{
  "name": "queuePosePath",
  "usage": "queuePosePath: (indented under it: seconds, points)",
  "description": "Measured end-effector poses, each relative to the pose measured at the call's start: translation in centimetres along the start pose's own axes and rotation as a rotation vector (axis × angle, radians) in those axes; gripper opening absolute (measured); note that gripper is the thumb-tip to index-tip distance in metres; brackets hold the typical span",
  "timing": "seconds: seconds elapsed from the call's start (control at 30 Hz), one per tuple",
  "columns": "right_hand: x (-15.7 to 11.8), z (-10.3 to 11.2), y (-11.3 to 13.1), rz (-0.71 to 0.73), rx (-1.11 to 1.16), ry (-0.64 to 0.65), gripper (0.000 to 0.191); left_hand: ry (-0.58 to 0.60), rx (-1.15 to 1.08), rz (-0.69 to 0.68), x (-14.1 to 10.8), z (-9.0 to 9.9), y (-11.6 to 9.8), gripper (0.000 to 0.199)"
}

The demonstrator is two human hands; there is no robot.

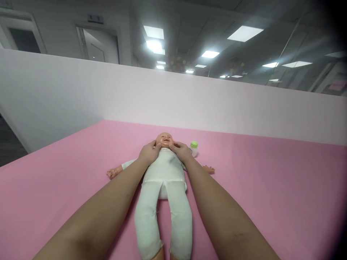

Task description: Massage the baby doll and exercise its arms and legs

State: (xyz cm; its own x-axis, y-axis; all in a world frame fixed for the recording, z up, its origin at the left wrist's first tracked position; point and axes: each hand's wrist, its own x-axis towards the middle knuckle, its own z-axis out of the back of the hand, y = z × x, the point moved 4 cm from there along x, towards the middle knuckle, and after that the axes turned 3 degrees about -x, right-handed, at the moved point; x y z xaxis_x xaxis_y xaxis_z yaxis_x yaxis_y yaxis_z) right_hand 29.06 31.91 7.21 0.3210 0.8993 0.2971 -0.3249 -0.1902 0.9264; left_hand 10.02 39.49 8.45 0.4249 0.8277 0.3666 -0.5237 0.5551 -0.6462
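Observation:
A baby doll (167,168) with a white cloth body lies face up, its head toward the far side and its arms spread out. My left hand (150,152) is cupped against the left side of the doll's head (164,138), the thumb on its cheek near the chin. On the other side my right hand (181,151) holds the doll's jaw, its thumb also by the chin. The fingers beneath the head are partly hidden. Just beyond my right hand stands a small clear bottle (193,148) with a green cap.
The doll lies on a pink padded surface (260,187). A white raised wall (173,97) runs along its far side, and the surface's left edge drops to a dark floor. Behind the wall are glass, ceiling lights and a door (100,47).

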Motion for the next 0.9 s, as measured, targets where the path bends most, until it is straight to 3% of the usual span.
queuePosePath:
  seconds: [0.33, 0.53, 0.9]
  points:
    - [0.9, -0.3, -1.1, 0.016, 0.001, -0.003, 0.051, -0.035, -0.091, 0.017, 0.2, -0.1, 0.9, 0.051]
    - [1.4, -0.2, -2.0, 0.01, -0.046, -0.034, 0.059, -0.024, -0.077, 0.016, -0.1, 0.0, 0.3, 0.059]
    - [0.6, -0.2, -0.8, 0.017, -0.209, -0.051, 0.061, -0.015, -0.081, 0.041, -0.5, 0.1, 0.0, 0.059]
